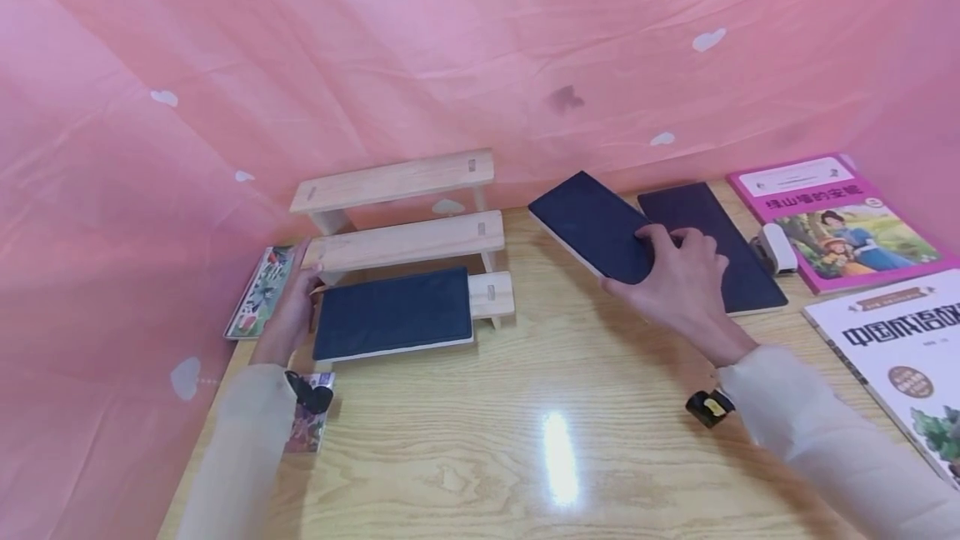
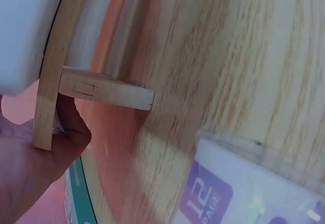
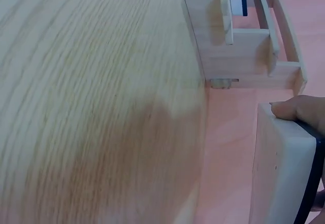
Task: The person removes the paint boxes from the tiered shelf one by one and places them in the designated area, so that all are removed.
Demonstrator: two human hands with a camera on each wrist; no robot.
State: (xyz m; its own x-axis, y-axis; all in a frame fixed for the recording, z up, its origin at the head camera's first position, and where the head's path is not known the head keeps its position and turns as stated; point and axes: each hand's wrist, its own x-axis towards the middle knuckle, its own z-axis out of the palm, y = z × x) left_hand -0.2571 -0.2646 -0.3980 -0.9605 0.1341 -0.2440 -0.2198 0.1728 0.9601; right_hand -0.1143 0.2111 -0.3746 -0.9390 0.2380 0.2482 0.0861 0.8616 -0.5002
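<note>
A three-step wooden rack (image 1: 408,242) stands at the back left of the table. My left hand (image 1: 302,294) grips the left end of its lowest step; in the left wrist view, the thumb and fingers (image 2: 73,125) lie around the wooden board end. On that step lies a dark blue-topped flat board (image 1: 393,313) with a pale edge. My right hand (image 1: 678,277) holds a similar dark blue-topped board (image 1: 592,219) tilted above the table, right of the rack. The right wrist view shows the thumb on the pale edge of this held board (image 3: 284,158).
Another dark blue board (image 1: 708,232) lies behind my right hand. A white device (image 1: 777,248), a pink picture book (image 1: 840,219) and a white book (image 1: 892,348) lie at the right. A colourful booklet (image 1: 262,290) and a small purple pack (image 1: 307,432) lie at the left. Pink cloth (image 1: 480,65) hangs behind.
</note>
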